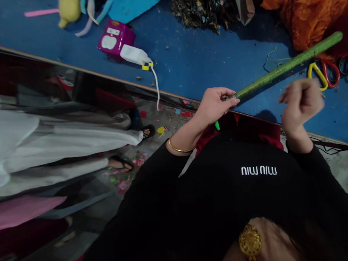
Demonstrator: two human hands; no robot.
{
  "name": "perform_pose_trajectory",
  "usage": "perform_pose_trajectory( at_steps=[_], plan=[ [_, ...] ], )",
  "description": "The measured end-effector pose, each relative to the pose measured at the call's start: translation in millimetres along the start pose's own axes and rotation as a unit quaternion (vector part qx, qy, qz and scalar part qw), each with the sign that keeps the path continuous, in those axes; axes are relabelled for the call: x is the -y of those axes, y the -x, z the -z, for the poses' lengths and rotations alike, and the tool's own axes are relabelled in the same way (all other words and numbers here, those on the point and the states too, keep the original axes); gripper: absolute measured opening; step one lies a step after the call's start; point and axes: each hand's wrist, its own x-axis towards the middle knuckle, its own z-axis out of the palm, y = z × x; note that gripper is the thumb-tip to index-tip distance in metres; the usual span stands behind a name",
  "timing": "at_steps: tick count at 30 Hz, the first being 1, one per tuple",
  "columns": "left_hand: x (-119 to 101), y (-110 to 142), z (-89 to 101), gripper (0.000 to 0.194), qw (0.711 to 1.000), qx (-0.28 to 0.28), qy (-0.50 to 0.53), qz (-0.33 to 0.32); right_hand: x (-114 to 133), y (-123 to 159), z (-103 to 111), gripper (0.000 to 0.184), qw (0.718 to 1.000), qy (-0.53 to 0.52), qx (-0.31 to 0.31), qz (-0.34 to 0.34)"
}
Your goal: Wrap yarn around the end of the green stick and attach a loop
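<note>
My left hand point(217, 103) is closed round the lower end of a long green stick point(287, 72), thumb and fingers pinching it at the table's front edge. The stick slants up to the right across the tabletop, and its surface looks wrapped in green. Below that hand a small bright green tip point(217, 125) shows; what it belongs to is hidden. To the right, my right hand point(302, 101) is raised apart from the stick, blurred, with its fingers curled in. Anything inside them cannot be made out. Scissors with yellow and red handles point(318, 76) lie just beyond it.
On the blue table point(183, 68) are a purple socket box point(115, 38) with a white plug and cable, a dark heap of scraps point(203, 10) and orange cloth point(316, 16). Green thread point(271, 57) lies behind the stick. A person in white trousers point(70, 140) is at the left.
</note>
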Motion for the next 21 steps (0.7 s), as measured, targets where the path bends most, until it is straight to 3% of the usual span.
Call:
perform_pose_trajectory(
  at_steps=[3,5,8,10,13,15,16,19,21],
  plan=[
    [-8,0,2.9,0.019,1.0,0.004,0.004,-0.003,-4,36,-24,0.016,0.989,-0.065,0.125,-0.039],
    [-12,-1,4.7,0.018,1.0,0.004,-0.001,-0.013,-7,45,-43,0.028,0.974,-0.12,0.175,-0.086],
    [-19,-1,6.7,0.017,1.0,0.004,-0.012,-0.021,-8,42,-69,0.04,0.935,-0.259,0.194,-0.143],
    [-22,-1,7.3,0.015,0.999,0.005,-0.023,-0.024,-4,38,-77,0.037,0.907,-0.316,0.215,-0.174],
    [-23,-1,7.3,0.014,0.999,-0.003,-0.036,-0.028,7,34,-72,0.027,0.885,-0.282,0.313,-0.2],
    [-23,-1,7.3,0.016,0.999,-0.01,-0.043,-0.027,12,35,-59,0.034,0.9,-0.189,0.355,-0.166],
    [-22,-1,7.4,0.016,0.998,-0.011,-0.047,-0.027,13,35,-52,0.038,0.919,-0.135,0.345,-0.132],
    [-19,-1,7.3,0.015,0.997,-0.007,-0.059,-0.039,12,34,-32,0.04,0.972,-0.05,0.23,-0.017],
    [-16,-2,6.6,0.014,0.997,-0.006,-0.062,-0.055,10,30,-28,0.043,0.975,-0.106,0.194,0.017]
  ],
)
